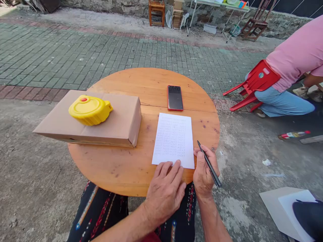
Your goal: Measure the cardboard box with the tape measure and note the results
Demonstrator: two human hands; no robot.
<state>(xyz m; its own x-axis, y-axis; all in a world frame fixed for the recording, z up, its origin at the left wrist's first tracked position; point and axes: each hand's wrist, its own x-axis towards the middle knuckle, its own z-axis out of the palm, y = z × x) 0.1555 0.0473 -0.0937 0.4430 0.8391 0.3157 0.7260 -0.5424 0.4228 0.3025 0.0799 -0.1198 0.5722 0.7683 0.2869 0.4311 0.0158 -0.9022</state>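
Note:
A white sheet of paper point(173, 139) covered in rows of handwriting lies on the round wooden table point(121, 168). My left hand point(166, 186) rests on the paper's lower edge, fingers stretched out flat, holding nothing. Just right of the sheet, my right hand point(206, 171) grips a black pen point(208, 162), its tip pointing up and away to the left, apart from the paper. Beyond the sheet lies a phone point(175, 97) with a dark screen and a red case.
On the table's left, a cardboard box point(118, 117) carries a yellow plastic tape-measure-like case point(89, 110) with a red button. A person in a pink shirt point(297, 53) sits on a red plastic chair point(262, 82) at right. A bottle point(294, 134) lies on the ground.

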